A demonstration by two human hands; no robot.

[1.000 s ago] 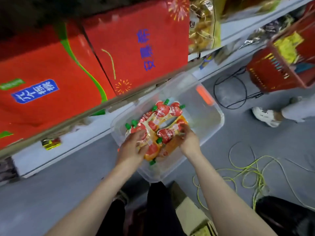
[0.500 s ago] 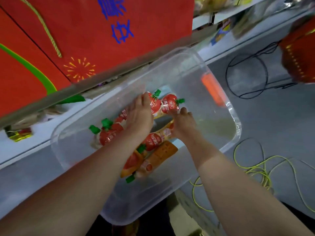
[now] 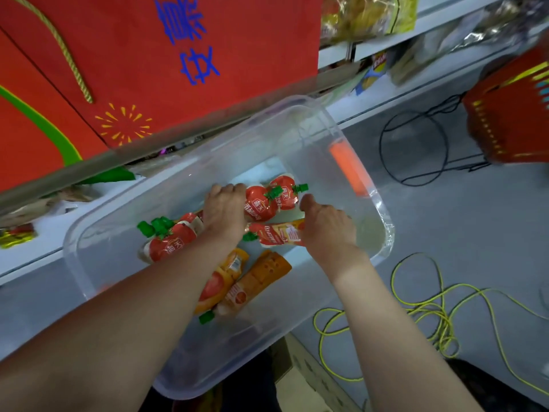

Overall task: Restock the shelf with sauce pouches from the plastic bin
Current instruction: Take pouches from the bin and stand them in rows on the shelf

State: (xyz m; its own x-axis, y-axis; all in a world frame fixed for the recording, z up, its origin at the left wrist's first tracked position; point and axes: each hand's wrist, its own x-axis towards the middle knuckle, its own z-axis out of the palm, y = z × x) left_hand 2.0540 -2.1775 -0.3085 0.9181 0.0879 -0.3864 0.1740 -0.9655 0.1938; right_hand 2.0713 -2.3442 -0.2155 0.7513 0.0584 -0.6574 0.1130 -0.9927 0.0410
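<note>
A clear plastic bin (image 3: pixel 297 114) sits on the floor in front of the shelf (image 3: pixel 89 168). Several sauce pouches with green caps lie in it. My left hand (image 3: pixel 222 212) reaches deep into the bin and grips a red tomato pouch (image 3: pixel 261 203) at the back. My right hand (image 3: pixel 326 224) holds the end of a red and orange pouch (image 3: pixel 276 234) lying across the middle. Two red pouches (image 3: pixel 169 242) lie at the left, and two orange pouches (image 3: pixel 252 281) lie under my left forearm.
Red gift boxes (image 3: pixel 148 55) fill the shelf above the bin. A red shopping basket (image 3: pixel 511 114) stands at the right by a black cable (image 3: pixel 416 150). A yellow-green cord (image 3: pixel 430 310) lies coiled on the grey floor at the lower right. Snack bags (image 3: pixel 365 16) sit on the upper shelf.
Both hands have gone further into the bin. My left hand moved from the near pouches to the back red pouch, and my right hand closed on the red and orange pouch.
</note>
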